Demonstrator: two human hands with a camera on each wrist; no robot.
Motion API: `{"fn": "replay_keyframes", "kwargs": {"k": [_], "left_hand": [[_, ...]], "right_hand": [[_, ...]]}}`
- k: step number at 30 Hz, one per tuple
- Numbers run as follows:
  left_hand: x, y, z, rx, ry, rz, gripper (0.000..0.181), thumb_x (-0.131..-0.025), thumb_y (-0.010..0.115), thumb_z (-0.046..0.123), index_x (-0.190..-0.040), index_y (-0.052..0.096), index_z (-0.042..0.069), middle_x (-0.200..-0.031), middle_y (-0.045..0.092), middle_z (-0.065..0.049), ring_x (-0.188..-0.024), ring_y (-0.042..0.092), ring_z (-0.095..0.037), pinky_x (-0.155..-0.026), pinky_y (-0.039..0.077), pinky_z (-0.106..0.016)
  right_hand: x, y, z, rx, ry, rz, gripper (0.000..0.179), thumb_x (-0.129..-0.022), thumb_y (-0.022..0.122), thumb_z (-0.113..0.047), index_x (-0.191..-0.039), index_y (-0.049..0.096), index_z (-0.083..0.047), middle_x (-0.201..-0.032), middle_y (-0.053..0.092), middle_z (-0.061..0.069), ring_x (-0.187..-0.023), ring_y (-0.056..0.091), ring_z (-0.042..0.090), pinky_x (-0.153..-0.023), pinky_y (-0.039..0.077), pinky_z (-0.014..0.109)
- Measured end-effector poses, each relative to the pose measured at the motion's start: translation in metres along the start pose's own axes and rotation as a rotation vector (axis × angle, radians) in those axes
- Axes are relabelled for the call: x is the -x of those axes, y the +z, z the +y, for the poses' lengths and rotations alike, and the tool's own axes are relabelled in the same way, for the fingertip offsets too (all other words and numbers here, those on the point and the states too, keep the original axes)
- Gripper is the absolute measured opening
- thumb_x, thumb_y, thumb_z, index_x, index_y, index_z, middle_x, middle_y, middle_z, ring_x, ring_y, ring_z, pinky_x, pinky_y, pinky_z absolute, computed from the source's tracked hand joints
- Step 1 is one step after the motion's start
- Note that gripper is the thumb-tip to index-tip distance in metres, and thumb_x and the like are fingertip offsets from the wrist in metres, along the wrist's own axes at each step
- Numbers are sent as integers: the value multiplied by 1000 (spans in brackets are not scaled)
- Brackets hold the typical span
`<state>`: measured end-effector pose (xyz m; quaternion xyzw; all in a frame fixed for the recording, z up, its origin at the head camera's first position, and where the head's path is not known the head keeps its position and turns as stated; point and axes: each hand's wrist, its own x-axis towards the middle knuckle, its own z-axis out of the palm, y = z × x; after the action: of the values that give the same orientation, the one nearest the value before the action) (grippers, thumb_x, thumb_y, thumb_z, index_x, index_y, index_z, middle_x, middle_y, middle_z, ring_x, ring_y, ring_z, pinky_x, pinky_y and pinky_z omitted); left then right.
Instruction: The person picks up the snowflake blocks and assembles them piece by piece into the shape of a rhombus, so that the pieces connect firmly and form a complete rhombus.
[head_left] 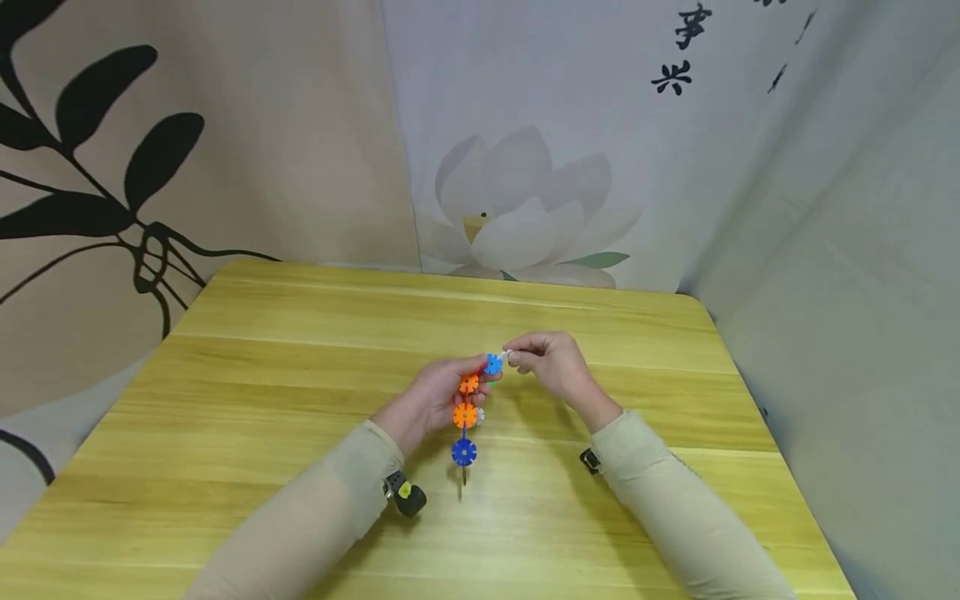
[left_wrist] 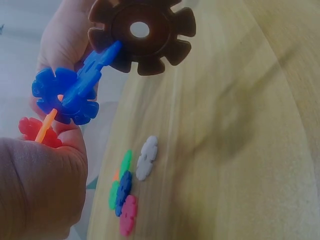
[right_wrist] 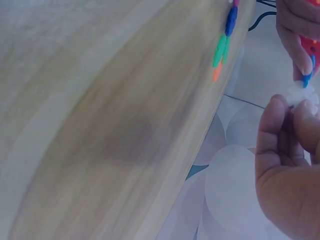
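A chain of notched, interlocking plastic discs is gripped near its upper end by my left hand (head_left: 433,400). A light blue disc (head_left: 492,364) stands at the top of it, by the left fingertips. Lower down come an orange disc (head_left: 461,410) and a dark blue disc (head_left: 457,452). The left wrist view shows a brown disc (left_wrist: 167,35) at the free end and a red disc (left_wrist: 31,127) close to the palm. Between thumb and index finger, my right hand (head_left: 558,362) pinches a white disc (right_wrist: 298,94), its edge meeting the light blue one.
Loose discs lie on the wooden table (head_left: 300,400) beyond the left hand: a white disc (left_wrist: 146,159), a pink disc (left_wrist: 128,215), a blue disc (left_wrist: 123,192) and green ones. Printed curtains (head_left: 540,100) hang behind the table's far edge.
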<state>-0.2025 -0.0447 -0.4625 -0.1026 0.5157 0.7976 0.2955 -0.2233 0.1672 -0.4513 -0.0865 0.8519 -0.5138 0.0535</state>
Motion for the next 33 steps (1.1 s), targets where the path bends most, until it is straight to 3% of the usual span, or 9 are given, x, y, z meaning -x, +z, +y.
{"fn": "replay_keyframes", "kwargs": {"k": [14,20,25,33], "left_hand": [[-2,-5,-5,-43,-2,8,35,-112,57,25,-130,67,-3,-88,73,-1,-65,62,-7,-59,54,-15],[-3,-7,-6,-33,-12,3,34,-112,56,22,-132,66,-3,-82,70,0,-63,61,-6,-58,54,-15],[-4,-8,-7,-22,-9,0,34,-112,58,22,-133,66,-3,-85,72,0,-64,61,-6,-58,54,-15],[-1,-7,-7,-8,9,19,32,-111,59,20,-131,66,-4,-87,74,-1,-63,62,-5,-58,55,-14]], "right_hand": [[1,8,7,-3,-25,11,10,-97,79,-7,-104,84,-7,-99,82,12,-83,77,25,-84,66,52],[2,11,9,-43,-10,17,11,-96,79,-5,-105,84,-6,-101,82,13,-81,77,20,-89,66,53],[2,13,10,-77,11,21,14,-96,79,-5,-109,82,-1,-103,82,13,-80,77,15,-91,66,52],[4,16,10,-97,-32,26,15,-96,79,-5,-110,81,1,-99,82,13,-81,76,16,-89,66,53]]}}
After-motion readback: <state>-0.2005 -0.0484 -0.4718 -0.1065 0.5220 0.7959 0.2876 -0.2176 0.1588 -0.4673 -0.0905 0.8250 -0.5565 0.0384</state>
